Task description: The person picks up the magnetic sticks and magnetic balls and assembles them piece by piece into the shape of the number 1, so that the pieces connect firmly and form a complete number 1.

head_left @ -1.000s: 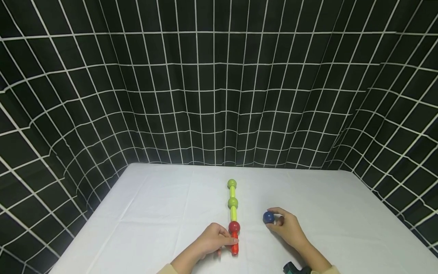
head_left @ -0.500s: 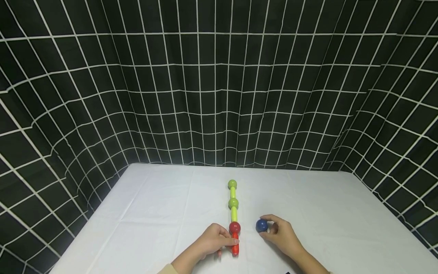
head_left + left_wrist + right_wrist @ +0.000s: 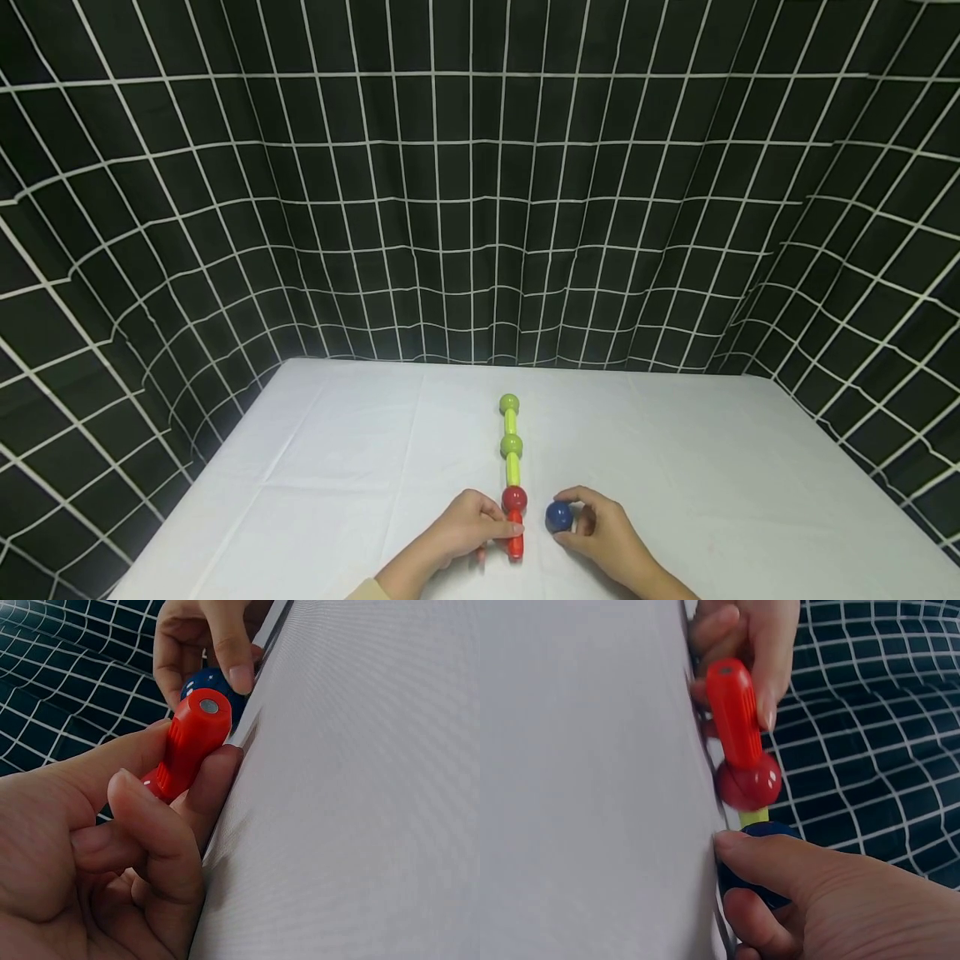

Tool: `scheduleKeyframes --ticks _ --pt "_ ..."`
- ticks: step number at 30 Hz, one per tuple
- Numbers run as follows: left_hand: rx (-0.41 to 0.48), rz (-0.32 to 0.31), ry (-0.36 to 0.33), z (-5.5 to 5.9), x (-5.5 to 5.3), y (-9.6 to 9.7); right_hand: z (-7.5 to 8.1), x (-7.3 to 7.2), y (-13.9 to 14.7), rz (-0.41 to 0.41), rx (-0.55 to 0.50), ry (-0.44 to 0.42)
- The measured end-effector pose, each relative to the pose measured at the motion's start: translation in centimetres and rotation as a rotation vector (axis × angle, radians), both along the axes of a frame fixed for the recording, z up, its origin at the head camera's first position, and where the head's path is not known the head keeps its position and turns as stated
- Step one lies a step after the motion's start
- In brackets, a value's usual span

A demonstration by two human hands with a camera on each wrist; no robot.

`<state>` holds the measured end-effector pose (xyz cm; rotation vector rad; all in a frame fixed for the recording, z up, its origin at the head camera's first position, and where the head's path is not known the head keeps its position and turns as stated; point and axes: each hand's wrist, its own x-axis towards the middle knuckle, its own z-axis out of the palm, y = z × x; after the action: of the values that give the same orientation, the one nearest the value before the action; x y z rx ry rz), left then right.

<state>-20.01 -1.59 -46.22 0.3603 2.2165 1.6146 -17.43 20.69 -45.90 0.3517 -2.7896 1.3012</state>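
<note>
A straight chain of magnetic balls and rods lies on the table, running away from me. Its near end is a red rod (image 3: 515, 543) joined to a red ball (image 3: 514, 499); beyond come a yellow-green rod (image 3: 513, 469), a green ball (image 3: 512, 445), a second such rod and a far green ball (image 3: 509, 404). My left hand (image 3: 468, 527) pinches the red rod between thumb and fingers; a metal disc shows at its free end in the left wrist view. Right of the rod, my right hand (image 3: 607, 537) pinches a blue ball (image 3: 558, 517), apart from the chain.
A white cloth covers the table (image 3: 337, 467). Behind it and at both sides hangs a dark curtain (image 3: 480, 183) with a white grid.
My right hand has brought the blue ball left and nearer to me, down beside the red rod. The left hand and the chain have stayed in place.
</note>
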Motion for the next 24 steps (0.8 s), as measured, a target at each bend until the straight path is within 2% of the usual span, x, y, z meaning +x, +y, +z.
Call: scheduleKeyframes --ticks 5,14,24 --pt "-0.003 0.001 0.008 0.0 0.1 0.0 0.1 0.6 -0.3 0.058 -0.035 -0.018" --pt "0.008 -0.004 0.016 0.0 0.0 0.0 0.1 1.6 -1.1 0.085 -0.047 -0.078" --pt "0.014 -0.007 0.021 0.0 0.1 0.0 0.0 2.6 -1.8 0.136 -0.084 -0.08"
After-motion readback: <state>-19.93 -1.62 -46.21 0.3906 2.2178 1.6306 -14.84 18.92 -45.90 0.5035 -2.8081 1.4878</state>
